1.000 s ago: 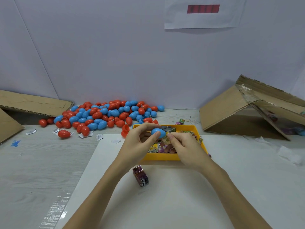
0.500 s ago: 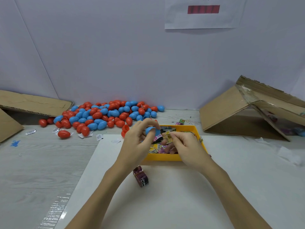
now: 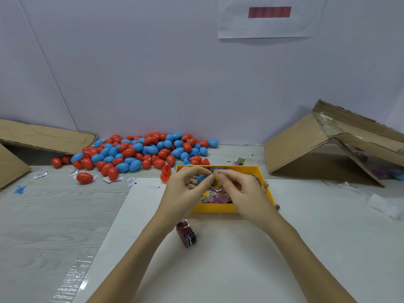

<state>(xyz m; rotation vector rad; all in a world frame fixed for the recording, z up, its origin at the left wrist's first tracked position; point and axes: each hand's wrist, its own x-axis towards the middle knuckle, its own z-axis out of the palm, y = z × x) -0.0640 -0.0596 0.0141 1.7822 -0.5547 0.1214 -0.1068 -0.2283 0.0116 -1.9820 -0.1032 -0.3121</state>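
The grey table [image 3: 43, 226] is partly covered by a white sheet [image 3: 240, 270], and a tipped cardboard box [image 3: 306, 149] stands at the right. A pile of eggs [image 3: 135, 154], red and blue, lies loose at the back left. Nothing fences it in, so a careless reach for the next one could probably send several rolling off toward the table edge.

The yellow tray [image 3: 218, 208] sits on the sheet's far edge, full of small printed packets. Both hands work just above it. The left hand [image 3: 183, 193] curls its fingers and thumb round a blue shell [image 3: 201, 179], which is held in the air over the tray's left end. The right hand [image 3: 242, 193] pinches a yellow packet [image 3: 216, 182] between thumb and fingertips, touching the shell's mouth.

The main risk, as I judge it, is the fit. If the packet goes in crooked or sticks out, the shell may not close, and forcing it could crease the packet or pop the smooth shell out of the fingers. A dropped shell should land in the tray, but it might bounce out.

A small purple pack [image 3: 187, 234] lies on the sheet below the left wrist, where a lowered forearm could sweep it away.
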